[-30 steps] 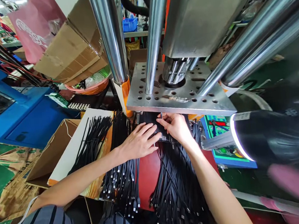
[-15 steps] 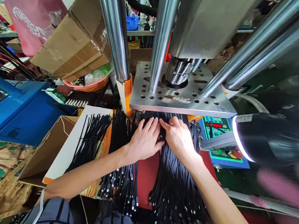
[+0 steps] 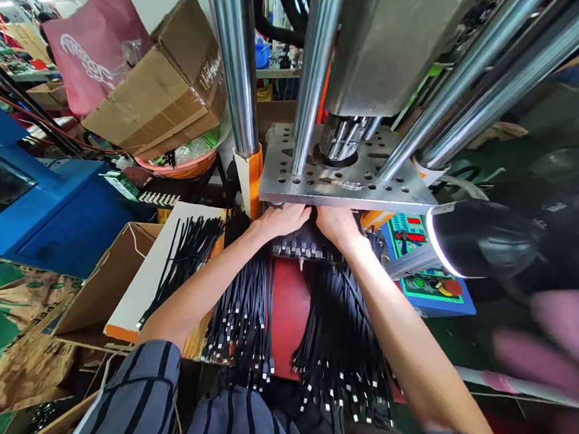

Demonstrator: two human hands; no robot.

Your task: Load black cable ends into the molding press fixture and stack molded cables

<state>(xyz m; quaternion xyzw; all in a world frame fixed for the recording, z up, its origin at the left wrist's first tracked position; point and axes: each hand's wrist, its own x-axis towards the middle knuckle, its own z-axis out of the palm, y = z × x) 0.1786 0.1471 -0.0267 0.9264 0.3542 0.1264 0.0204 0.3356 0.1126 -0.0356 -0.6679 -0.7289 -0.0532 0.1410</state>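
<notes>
My left hand [image 3: 286, 220] and my right hand [image 3: 336, 225] reach in side by side under the thick metal plate [image 3: 277, 190] of a press. The plate hides most of their fingers, so I cannot tell whether they grip anything. Just in front of them sits a dark mould block [image 3: 335, 255] with a row of small metallic plugs [image 3: 299, 248] along its near edge. Bundles of black cables with silver plugs [image 3: 336, 334] hang below my right forearm. More black cables [image 3: 248, 294] lie left of the red surface [image 3: 289, 304].
Steel columns [image 3: 238, 67] rise around the press. At right are a lamp [image 3: 481, 235] with a glowing rim and a blue control box [image 3: 423, 260] with buttons. White card [image 3: 157, 257] carries more cables at left, beside a cardboard box [image 3: 108, 278]. A blurred pink shape [image 3: 554, 336] shows lower right.
Both hands have moved forward, away from me, from over the cables to under the metal plate. The plug row on the mould block now shows. The view has shifted slightly.
</notes>
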